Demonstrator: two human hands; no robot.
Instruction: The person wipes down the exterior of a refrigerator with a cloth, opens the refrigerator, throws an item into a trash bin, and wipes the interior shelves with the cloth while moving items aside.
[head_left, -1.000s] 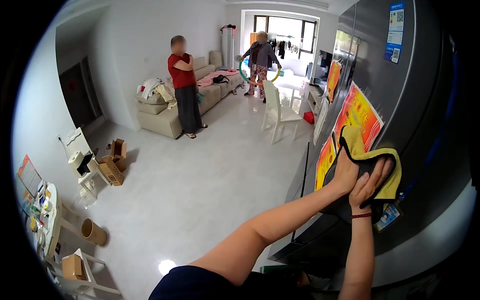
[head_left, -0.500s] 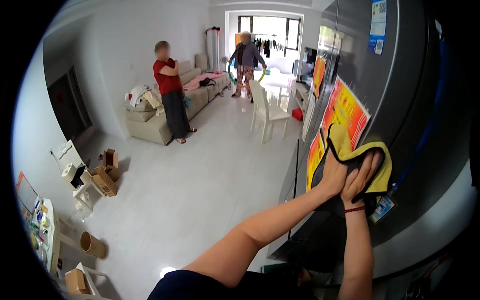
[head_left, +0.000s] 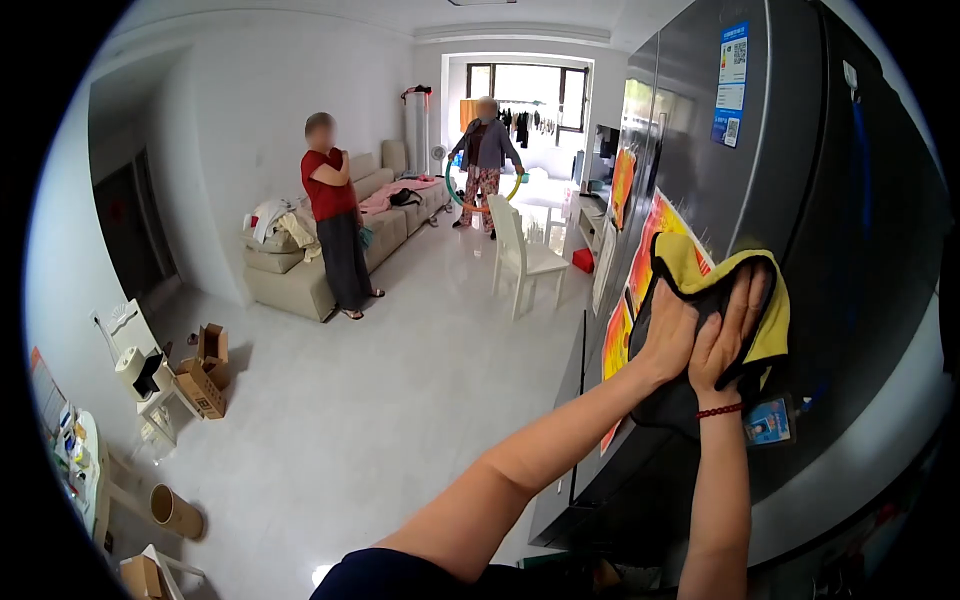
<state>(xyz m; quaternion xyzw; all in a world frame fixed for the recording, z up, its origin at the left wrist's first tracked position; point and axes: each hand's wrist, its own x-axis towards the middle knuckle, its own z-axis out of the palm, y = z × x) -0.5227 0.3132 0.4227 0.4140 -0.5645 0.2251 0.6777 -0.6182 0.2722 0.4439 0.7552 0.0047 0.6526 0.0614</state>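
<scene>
A yellow and dark grey cleaning cloth [head_left: 770,330] with black edging is pressed against the grey fridge [head_left: 700,130]. My left hand [head_left: 667,330] holds the cloth's left part, its fingertips hidden under a yellow fold. Right beside it, my right hand [head_left: 732,325], with a red bead bracelet at the wrist, holds the cloth with its fingers extended. The two hands touch or nearly touch. Red and yellow paper sheets [head_left: 655,225] on the fridge are partly covered by the cloth. Below my right hand hangs a badge card [head_left: 768,421].
One person in a red top [head_left: 330,190] stands by the beige sofa [head_left: 290,275]. Farther back, another person [head_left: 485,150] holds a hoop. A white chair [head_left: 525,260], cardboard boxes [head_left: 203,385] and a brown bin [head_left: 177,510] stand on the floor.
My view has tilted up and turned slightly. The cloth and both hands have shifted a little against the fridge, covering more of the papers. The hoop has shifted around the far person.
</scene>
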